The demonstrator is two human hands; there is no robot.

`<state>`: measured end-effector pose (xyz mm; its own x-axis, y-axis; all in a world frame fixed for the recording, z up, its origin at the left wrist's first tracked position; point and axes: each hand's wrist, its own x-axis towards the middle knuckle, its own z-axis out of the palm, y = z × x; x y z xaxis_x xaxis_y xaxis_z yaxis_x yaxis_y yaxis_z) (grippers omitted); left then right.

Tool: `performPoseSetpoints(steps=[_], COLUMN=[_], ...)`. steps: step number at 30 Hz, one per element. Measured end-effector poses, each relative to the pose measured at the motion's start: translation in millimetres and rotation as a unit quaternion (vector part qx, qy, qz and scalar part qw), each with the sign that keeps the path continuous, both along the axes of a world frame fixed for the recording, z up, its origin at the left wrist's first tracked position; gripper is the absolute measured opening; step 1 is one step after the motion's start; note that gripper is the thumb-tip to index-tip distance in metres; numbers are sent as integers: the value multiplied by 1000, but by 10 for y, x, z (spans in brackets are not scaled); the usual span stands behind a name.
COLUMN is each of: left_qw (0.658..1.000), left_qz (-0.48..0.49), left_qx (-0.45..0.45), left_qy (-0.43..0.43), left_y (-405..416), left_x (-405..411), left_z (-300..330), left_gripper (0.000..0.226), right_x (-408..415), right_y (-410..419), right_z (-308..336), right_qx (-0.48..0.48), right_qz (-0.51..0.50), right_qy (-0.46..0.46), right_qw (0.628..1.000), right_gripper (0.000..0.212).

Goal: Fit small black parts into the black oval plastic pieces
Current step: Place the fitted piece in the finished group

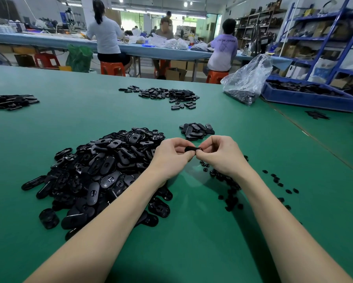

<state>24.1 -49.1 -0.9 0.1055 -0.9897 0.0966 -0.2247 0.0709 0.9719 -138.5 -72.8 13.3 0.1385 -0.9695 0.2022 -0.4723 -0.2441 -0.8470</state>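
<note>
One black oval plastic piece (192, 149) is held above the green table (192, 231) between both hands. My left hand (169, 155) pinches its left end and my right hand (220, 153) pinches its right end, fingers curled over it. Whether a small part sits in it is hidden by my fingers. A big heap of black oval pieces (98, 172) lies to the left under my left forearm. Small black parts (230, 186) are scattered below and to the right of my right hand.
A small pile of oval pieces (197, 130) lies just beyond my hands, with another pile (167, 96) farther back and one (10, 102) at far left. A clear plastic bag (246, 80) and a blue bin (308, 97) stand at the back right. People sit at a far table.
</note>
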Motion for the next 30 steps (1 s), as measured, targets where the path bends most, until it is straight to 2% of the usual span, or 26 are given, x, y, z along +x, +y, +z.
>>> performPoseSetpoints(steps=[8, 11, 14, 18, 22, 30], left_qw=[1000, 999, 998, 993, 992, 989], left_qz=[-19, -30, -12, -22, -5, -3], left_qx=[-10, 9, 30, 46, 39, 46], left_qy=[-19, 13, 60, 104, 118, 141], left_y=[8, 16, 5, -22, -69, -135], left_x=[46, 84, 83, 72, 113, 186], left_z=[60, 76, 61, 56, 70, 69], left_gripper=[15, 14, 13, 11, 15, 13], right_x=[-18, -107, -123, -77, -77, 143], right_y=[-13, -37, -27, -18, -69, -546], right_z=[-11, 28, 31, -10, -20, 199], right_qx=[-22, -5, -29, -78, -68, -28], right_qz=[24, 73, 92, 46, -19, -94], right_qy=[-4, 2, 46, 76, 111, 167], right_qw=[999, 997, 994, 993, 991, 981], right_gripper=[14, 14, 21, 16, 6, 6])
